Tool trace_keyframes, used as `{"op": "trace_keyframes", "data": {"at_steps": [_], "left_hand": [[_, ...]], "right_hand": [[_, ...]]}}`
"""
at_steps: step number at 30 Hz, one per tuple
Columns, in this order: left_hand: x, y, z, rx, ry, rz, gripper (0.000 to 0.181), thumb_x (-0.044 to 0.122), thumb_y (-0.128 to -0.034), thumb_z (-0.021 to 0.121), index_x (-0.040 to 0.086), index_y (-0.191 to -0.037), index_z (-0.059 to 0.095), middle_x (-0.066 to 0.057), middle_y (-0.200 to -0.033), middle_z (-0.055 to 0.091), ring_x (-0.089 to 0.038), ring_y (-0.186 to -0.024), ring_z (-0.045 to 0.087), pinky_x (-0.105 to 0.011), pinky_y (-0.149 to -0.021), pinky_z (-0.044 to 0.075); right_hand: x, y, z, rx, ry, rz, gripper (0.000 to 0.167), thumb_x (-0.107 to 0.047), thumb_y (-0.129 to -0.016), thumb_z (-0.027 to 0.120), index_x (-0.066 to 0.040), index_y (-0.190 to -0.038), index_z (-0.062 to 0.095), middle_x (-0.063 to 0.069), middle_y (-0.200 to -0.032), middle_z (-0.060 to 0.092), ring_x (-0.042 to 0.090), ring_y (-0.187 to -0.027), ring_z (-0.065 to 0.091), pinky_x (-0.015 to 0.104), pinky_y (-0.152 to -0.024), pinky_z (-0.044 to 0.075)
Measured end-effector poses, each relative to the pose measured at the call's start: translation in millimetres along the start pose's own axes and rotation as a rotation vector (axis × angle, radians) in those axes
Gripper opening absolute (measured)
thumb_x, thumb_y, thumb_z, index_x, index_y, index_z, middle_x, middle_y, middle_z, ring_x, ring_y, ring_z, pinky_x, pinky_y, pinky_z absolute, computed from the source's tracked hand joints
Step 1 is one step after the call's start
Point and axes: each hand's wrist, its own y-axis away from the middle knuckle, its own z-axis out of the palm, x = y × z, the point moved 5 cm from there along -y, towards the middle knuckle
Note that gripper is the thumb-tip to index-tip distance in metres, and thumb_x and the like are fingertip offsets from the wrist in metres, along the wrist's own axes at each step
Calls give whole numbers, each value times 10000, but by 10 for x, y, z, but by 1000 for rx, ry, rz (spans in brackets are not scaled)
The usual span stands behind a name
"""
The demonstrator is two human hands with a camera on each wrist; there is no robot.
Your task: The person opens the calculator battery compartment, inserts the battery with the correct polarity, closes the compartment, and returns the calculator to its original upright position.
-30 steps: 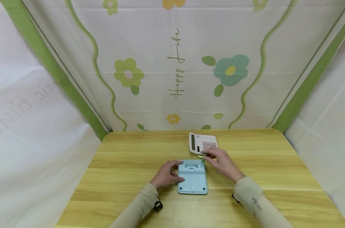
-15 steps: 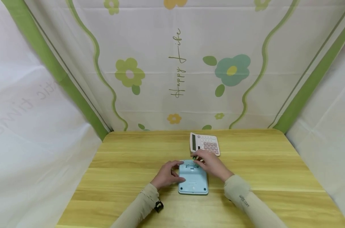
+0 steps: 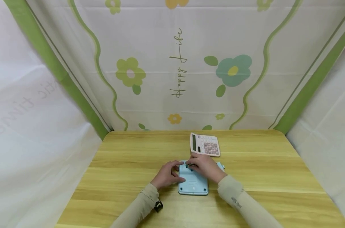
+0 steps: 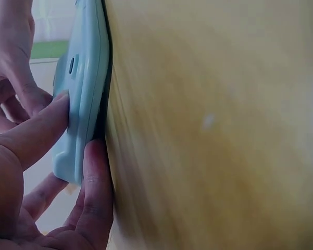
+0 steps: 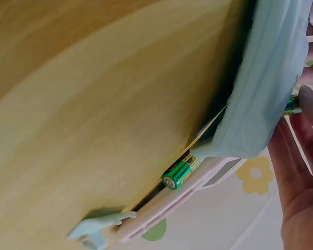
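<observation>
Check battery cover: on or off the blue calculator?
Off. Right wrist view shows the battery cover on the table, apart from the blue calculator.

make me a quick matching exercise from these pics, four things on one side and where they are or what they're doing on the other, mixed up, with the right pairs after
1. left hand
2. right hand
3. pink calculator
4. small loose piece

A. lies face up toward the back of the table
B. light blue, just right of the blue calculator
C. pinches a green battery
D. grips the blue calculator's left side

Pairs: 1-D, 2-C, 3-A, 4-B
</observation>
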Motion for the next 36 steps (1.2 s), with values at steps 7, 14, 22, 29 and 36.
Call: {"op": "trace_keyframes", "data": {"at_steps": [7, 14, 22, 29, 36], "left_hand": [[27, -3, -32, -1, -15, 6, 630, 194, -845, 882, 122, -1411, 614, -81, -1121, 635, -123, -810, 669, -261, -735, 574], [32, -21, -34, -13, -34, -7, 614, 197, -841, 885, 125, -1391, 621, -66, -1061, 644, -126, -816, 659, -265, -741, 569], [25, -12, -28, -30, -45, -11, 602, 214, -846, 881, 154, -1384, 619, -43, -987, 649, -116, -805, 643, -265, -734, 554], [19, -15, -29, -47, -80, -10, 604, 231, -851, 878, 170, -1388, 611, -31, -908, 651, -104, -764, 619, -247, -703, 528], [6, -45, -12, -42, -73, -16, 608, 242, -849, 881, 186, -1391, 610, -9, -903, 649, -105, -761, 623, -250, -702, 532]], "right_hand": [[-36, 27, 7, 1, 79, -69, 247, -154, -879, 841, -186, -1121, 805, -49, -965, 643, 60, -797, 595, 209, -694, 523], [-63, 96, 58, -95, 229, -129, 383, -252, -904, 826, -234, -1278, 742, -9, -1025, 618, 82, -771, 537, 203, -639, 493], [-65, 167, 84, -57, 267, -178, 388, -265, -921, 806, -261, -1299, 717, -1, -1004, 589, 96, -767, 487, 205, -618, 443], [-31, 238, 99, -40, 326, -194, 398, -299, -950, 772, -343, -1336, 686, -5, -986, 570, 77, -722, 429, 180, -572, 382], [10, 238, 66, -76, 302, -164, 427, -300, -964, 753, -360, -1379, 667, 7, -1035, 572, 82, -744, 440, 178, -557, 360]]}}
